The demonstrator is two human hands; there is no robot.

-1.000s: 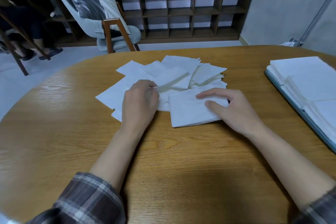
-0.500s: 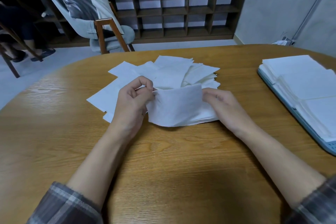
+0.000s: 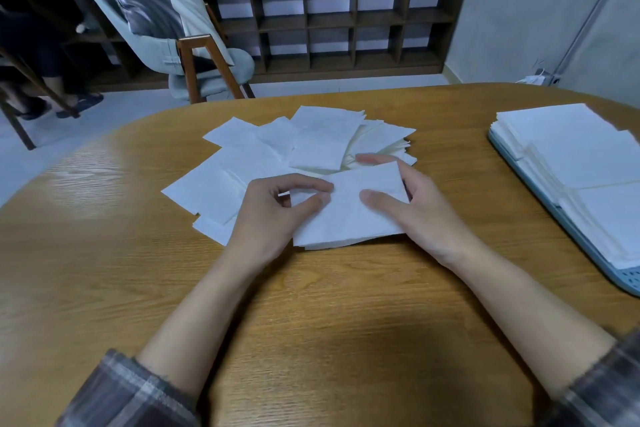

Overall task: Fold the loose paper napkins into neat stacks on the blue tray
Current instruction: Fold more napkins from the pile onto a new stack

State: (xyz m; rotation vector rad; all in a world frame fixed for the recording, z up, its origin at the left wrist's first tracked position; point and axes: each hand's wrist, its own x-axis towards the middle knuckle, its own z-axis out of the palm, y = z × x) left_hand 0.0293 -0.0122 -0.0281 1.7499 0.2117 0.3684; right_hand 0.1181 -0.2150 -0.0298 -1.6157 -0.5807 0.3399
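1. Paper napkin [image 3: 346, 222], soft white rectangle, lay folded on wooden table [image 3: 311, 322] beside the loose pile [image 3: 311, 146].
2. My left hand [image 3: 273, 218] pinched its left edge.
3. My right hand [image 3: 426, 215] gripped its right side.
4. Blue tray [image 3: 628, 281], well apart, carried flat stacks [image 3: 588, 163].

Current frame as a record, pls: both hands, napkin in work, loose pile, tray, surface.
left hand: pinches the left edge of the folded napkin between thumb and forefinger
right hand: holds the napkin's right side, thumb on top
folded napkin: between both hands, at the pile's near edge
loose pile: white napkins fanned out beyond the hands
blue tray: at the table's right, partly out of frame
stacks: neat white piles on the tray
table: rounded, wood
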